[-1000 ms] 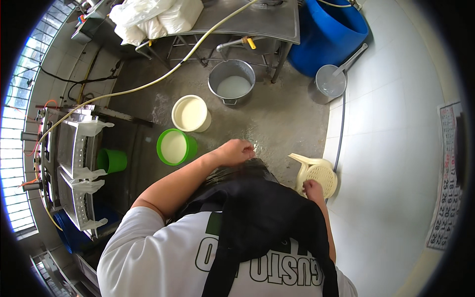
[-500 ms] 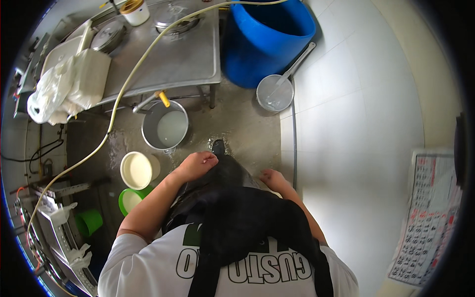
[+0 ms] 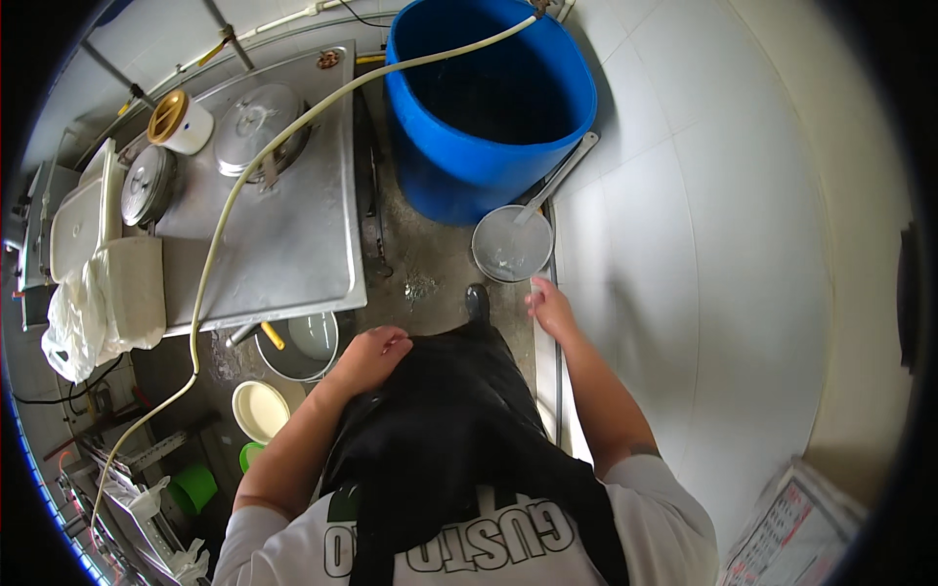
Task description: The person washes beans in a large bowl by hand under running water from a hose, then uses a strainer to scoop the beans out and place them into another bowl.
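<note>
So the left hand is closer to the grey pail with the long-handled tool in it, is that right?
Not the left hand: the head view shows the right hand closer to the grey pail with the long-handled tool in it.

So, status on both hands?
Left hand beside black apron, looks empty. Right hand near grey bucket, nothing visible in it. Blue barrel just beyond bucket.

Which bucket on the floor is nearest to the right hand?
The grey bucket with the long-handled tool, between the blue barrel and the right hand. The metal pot, cream bucket and green buckets are nearer the left hand.
</note>
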The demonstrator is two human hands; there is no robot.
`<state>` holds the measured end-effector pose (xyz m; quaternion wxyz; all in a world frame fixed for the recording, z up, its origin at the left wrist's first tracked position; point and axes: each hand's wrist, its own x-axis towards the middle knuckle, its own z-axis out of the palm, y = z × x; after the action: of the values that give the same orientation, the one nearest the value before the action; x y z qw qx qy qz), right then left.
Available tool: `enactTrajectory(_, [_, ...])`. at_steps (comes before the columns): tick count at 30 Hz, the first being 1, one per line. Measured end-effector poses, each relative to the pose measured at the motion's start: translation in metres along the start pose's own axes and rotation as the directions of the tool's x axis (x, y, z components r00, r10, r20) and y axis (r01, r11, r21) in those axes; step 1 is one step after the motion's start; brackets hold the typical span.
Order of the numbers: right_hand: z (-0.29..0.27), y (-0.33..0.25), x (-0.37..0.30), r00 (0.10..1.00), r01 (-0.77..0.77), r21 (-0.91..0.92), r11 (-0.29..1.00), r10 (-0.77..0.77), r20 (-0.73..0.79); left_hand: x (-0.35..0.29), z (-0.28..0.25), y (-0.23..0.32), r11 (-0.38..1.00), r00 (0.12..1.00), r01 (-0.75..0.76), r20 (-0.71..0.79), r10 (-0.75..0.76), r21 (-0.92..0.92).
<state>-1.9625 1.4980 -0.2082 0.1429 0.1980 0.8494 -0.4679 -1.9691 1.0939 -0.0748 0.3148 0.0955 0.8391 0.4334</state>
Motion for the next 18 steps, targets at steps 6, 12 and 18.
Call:
enactTrajectory(6, [-0.062,0.017,0.251,0.948,-0.301,0.399,0.866,0.318,0.024,0.077,0.013,0.037,0.978,0.978,0.201,-0.053,-0.204,-0.057])
enactTrajectory(12, [-0.092,0.043,0.386,0.905,-0.278,0.51,0.814,0.399,-0.145,0.201,0.057,0.082,0.937,0.954,0.298,0.099,-0.284,-0.181])
enactTrajectory(18, [-0.045,0.068,0.307,0.973,0.126,0.003,0.992,-0.123,-0.195,0.322,0.112,0.118,0.682,0.891,0.452,0.32,-0.322,-0.574])
